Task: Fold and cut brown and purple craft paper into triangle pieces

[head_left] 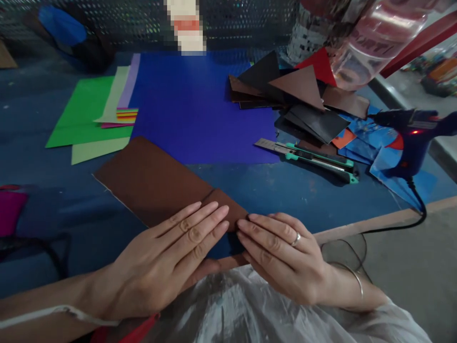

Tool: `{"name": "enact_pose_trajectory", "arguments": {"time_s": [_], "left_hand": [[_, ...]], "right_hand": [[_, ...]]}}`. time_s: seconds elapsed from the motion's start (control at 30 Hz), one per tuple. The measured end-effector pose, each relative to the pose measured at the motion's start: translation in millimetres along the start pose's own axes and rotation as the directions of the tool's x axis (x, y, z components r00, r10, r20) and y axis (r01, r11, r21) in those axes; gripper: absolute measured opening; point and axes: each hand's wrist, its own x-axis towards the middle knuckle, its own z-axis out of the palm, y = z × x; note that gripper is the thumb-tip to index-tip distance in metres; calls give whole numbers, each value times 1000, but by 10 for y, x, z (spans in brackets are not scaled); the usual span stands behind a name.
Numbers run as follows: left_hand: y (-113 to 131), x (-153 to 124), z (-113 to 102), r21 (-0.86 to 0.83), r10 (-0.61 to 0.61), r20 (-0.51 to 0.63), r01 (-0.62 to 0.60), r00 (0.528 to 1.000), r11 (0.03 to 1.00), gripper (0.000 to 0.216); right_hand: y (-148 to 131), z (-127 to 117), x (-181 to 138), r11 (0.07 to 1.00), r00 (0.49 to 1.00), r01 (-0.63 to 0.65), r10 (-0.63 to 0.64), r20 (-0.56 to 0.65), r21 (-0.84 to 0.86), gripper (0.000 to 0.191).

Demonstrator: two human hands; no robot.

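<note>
We are pressing our left hand and right hand on a brown sheet that is looking like matt, smooth paper, its folded corner showing the same dull finish. The tabletop is showing blue paint, scuffed and worn, with a bare wood edge. The blue sheet and green sheet are looking like flat matt paper. The ruler is looking like dull metal; the knife is showing green and black plastic. The glue gun is looking like glossy plastic. A metal ring is shining on our right hand.
</note>
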Motion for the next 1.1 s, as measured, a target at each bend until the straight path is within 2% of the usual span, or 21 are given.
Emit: {"name": "enact_pose_trajectory", "arguments": {"time_s": [0.2,0.4,0.83,1.1], "left_hand": [[22,-14,2,-10,-1,27,1,1000,1000,42],[20,-62,-7,-34,-6,81,9,997,999,42],[26,-72,-24,-74,-3,110,11,994,997,43],[41,-73,-7,-82,-29,90,36,996,996,41]], "right_hand": [[30,-39,22,998,997,61,-61,38,8,28],[40,-81,42,998,991,63,-63,116,-1,44],[48,-82,54,996,989,83,-84,120,10,45],[31,-10,1,998,997,62,-62,51,-2,41]]}}
